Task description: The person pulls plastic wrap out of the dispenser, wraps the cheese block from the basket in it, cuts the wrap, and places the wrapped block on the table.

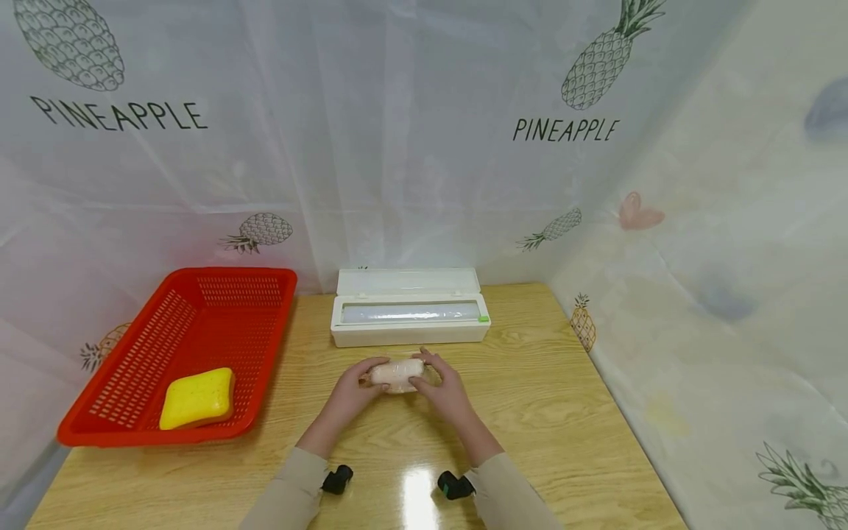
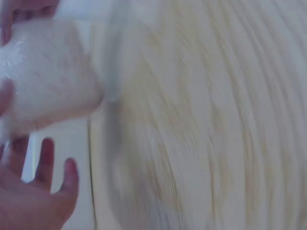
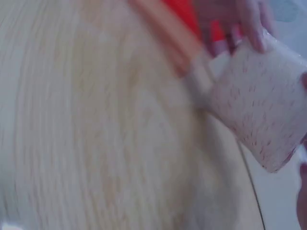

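A pale block [image 1: 396,375] with pinkish flecks, wrapped in clear film, is between the two hands above the middle of the desk [image 1: 550,383], just near of the white box [image 1: 411,336]. The left hand [image 1: 351,388] grips its left end and the right hand [image 1: 448,390] its right end, thumbs on the near side, fingers towards the far side. The box has its lid [image 1: 407,282] raised at the far side, and a roll [image 1: 411,313] shows inside. To the left, a yellow sponge [image 1: 199,397] lies at the near end of the red basket [image 1: 291,280].

The block looks like a sponge: probably light, soft and springy, hard to break but easily squashed. The shiny film may be a little slippery and could wrinkle or tear under a nail. The two short ends seem the best hold, with flat finger pads and light, even pressure.
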Available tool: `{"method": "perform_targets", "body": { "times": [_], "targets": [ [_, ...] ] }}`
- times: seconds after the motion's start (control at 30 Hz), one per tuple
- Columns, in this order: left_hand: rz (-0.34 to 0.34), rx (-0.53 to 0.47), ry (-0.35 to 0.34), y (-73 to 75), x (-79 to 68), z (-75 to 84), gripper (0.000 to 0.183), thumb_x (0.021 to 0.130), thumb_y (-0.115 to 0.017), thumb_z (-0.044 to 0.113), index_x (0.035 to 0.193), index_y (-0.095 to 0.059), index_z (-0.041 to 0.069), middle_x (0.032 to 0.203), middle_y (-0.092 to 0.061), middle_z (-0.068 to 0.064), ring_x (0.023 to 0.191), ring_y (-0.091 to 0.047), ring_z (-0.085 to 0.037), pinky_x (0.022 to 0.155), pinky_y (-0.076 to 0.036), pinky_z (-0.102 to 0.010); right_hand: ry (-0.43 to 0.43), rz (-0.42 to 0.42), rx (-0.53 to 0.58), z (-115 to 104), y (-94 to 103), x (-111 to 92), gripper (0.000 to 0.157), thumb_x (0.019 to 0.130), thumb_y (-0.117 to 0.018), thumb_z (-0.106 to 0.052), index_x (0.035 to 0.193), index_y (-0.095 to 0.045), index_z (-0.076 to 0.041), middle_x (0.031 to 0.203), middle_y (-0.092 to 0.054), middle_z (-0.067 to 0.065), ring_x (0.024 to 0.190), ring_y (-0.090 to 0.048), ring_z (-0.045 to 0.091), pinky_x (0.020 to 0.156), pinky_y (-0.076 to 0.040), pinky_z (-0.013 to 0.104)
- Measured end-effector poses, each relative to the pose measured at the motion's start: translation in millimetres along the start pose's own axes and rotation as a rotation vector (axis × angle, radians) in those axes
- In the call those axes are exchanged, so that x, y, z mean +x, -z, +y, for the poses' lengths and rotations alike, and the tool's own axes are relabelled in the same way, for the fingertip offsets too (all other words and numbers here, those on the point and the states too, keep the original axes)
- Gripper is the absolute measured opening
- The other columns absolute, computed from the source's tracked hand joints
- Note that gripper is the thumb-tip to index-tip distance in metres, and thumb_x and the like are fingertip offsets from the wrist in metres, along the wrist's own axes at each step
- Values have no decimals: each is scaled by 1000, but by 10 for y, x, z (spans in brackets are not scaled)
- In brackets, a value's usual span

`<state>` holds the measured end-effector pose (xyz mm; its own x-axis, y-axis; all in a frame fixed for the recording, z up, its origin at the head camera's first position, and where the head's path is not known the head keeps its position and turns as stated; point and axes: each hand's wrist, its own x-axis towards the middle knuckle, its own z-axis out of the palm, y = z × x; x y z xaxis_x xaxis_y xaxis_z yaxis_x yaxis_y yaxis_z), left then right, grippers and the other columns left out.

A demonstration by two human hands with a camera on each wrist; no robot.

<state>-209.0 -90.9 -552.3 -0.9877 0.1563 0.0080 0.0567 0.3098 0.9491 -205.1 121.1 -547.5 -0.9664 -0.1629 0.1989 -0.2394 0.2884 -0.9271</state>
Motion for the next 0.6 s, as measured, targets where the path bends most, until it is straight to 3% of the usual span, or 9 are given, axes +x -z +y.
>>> {"method": "perform_targets", "body": {
  "times": [0.07,0.13,0.23,0.3,0.43,0.6],
  "targets": [
    [-10,-94,54,3,-32,33,45,88,-74,17,131,-62,14,138,-53,-17,123,-50,-39,95,-47,-48,-89,32,120,-34,0,-7,38,89,-73,-14,123,-63,0,125,-61,19,120,-53,39,98,-44,51],
    [-16,-233,95,-15,-82,77,46,91,-71,21,133,-59,8,140,-51,-20,127,-47,-39,99,-45,-47,-157,65,216,-75,-11,-18,36,91,-71,-12,120,-61,6,108,-66,14,100,-63,29,84,-54,38],
    [-23,-404,98,-88,-174,132,51,95,-66,25,139,-51,3,144,-46,-20,133,-42,-34,104,-40,-40,-225,101,303,-226,-30,-72,32,93,-67,-11,116,-59,9,92,-66,6,79,-62,16,66,-53,26],
    [-38,-487,74,-161,-243,162,59,96,-64,23,146,-40,4,147,-41,-23,134,-40,-33,102,-42,-36,-244,123,340,-349,-48,-126,29,96,-63,-11,115,-56,10,89,-65,4,74,-60,12,62,-52,24],
    [-6,-452,16,-312,-369,166,79,93,-68,20,156,-20,17,154,-26,-23,133,-38,-35,95,-47,-35,-230,173,334,-536,-127,-244,33,101,-54,-15,126,-49,6,99,-64,8,81,-58,13,67,-50,25],
    [117,-383,2,-409,-476,181,78,93,-68,20,156,-22,26,160,-13,-10,142,-22,-33,106,-35,-47,-136,212,301,-465,-278,-327,38,105,-45,-18,140,-48,-6,129,-56,14,109,-54,23,78,-50,27]
  ]
}}
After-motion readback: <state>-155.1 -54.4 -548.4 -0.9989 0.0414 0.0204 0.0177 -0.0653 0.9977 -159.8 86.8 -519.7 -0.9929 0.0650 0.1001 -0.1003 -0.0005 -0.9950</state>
